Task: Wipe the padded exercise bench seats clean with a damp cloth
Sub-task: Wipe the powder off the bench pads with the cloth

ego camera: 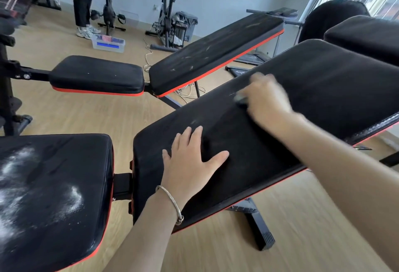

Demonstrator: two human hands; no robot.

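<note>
Currently the right hand (267,101), blurred, curls round a dark cloth (240,99) pressed to the middle of the tilted back pad (323,90). The left hand (190,159) lies flat with fingers spread near the pad's lower end. The seat pad (54,153) beside it carries white dust (71,202).

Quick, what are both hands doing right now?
Left hand: open, flat on the pad.
Right hand: blurry, grips a cloth on the pad.
</note>
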